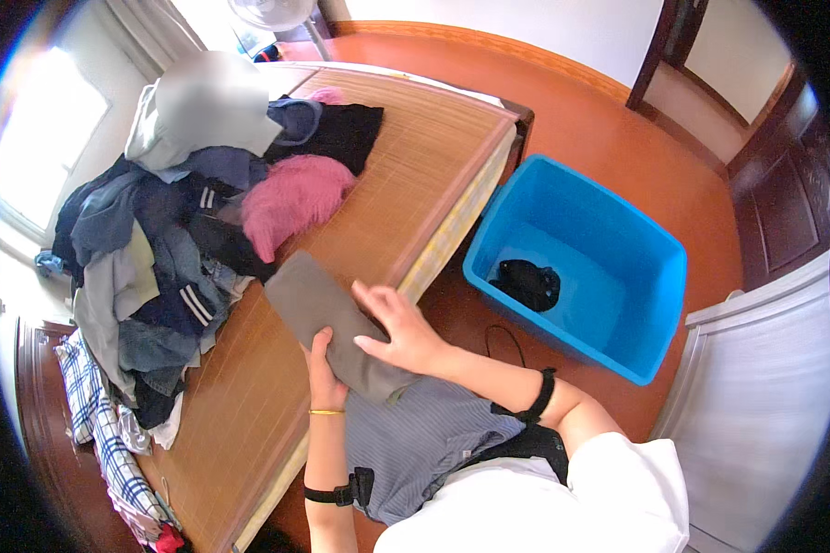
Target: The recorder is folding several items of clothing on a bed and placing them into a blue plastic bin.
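Note:
A grey-brown folded garment [315, 309] lies in a long, flat bundle over the bed's near edge and my lap. My left hand [323, 373] grips its near side, with the thumb on top and the fingers hidden beneath. Above the bundle's right side is my right hand [398, 330], its fingers apart and slightly blurred; whether it touches the fabric is hard to tell. Grey-blue striped cloth [415, 447] covers my lap under the bundle's lower end. The garment's exact kind does not show in its folded form.
A large clothes pile [171, 249] spreads over the bed mat [387, 184] at left, with a fluffy pink piece [295, 198] on its right side. On the floor at right stands a blue tub [609, 276] holding a black item [526, 284]. A pale panel [765, 396] rises beyond.

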`<state>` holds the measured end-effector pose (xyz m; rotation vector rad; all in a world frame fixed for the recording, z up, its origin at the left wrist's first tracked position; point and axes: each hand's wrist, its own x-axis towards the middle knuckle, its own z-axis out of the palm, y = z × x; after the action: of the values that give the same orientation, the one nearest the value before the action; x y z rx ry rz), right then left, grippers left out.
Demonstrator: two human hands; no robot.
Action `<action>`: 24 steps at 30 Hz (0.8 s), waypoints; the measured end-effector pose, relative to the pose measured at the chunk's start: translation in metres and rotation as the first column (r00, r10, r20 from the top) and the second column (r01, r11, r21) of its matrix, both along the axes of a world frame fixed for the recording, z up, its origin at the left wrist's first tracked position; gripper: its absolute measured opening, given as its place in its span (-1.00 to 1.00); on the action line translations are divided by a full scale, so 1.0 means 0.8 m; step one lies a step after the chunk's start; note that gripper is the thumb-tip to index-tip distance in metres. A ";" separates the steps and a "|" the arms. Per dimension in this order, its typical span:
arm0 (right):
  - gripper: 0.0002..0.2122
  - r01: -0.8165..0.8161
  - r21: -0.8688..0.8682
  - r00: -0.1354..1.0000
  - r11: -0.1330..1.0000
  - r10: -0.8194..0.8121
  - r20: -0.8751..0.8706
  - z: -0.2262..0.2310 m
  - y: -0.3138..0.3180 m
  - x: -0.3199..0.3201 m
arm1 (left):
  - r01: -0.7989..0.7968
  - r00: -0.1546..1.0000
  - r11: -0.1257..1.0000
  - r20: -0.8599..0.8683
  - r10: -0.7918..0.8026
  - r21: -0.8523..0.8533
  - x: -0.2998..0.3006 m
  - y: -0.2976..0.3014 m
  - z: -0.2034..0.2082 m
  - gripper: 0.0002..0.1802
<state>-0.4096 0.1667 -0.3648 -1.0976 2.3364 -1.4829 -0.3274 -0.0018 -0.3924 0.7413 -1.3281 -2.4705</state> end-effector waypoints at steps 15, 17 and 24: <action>-0.19 0.269 0.316 0.911 0.910 -0.347 0.223 -0.100 0.344 -0.225 | 0.451 0.892 -0.278 0.441 0.104 -0.848 -0.072 0.037 0.007 -0.39; -0.21 0.124 0.314 0.829 0.941 -0.272 0.489 -0.159 0.375 -0.253 | 0.515 0.857 -0.205 0.503 0.113 -0.832 -0.071 0.022 -0.021 -0.29; -0.28 -0.112 0.715 0.882 0.690 -0.262 0.391 -0.387 0.353 -0.248 | 0.624 0.779 -0.245 0.613 0.131 -0.742 -0.088 0.025 -0.041 -0.16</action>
<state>-0.6081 0.4493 -0.6744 -0.3629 2.2558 -0.5753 -0.3977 0.0182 -0.4250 0.5234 -3.1631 -0.3010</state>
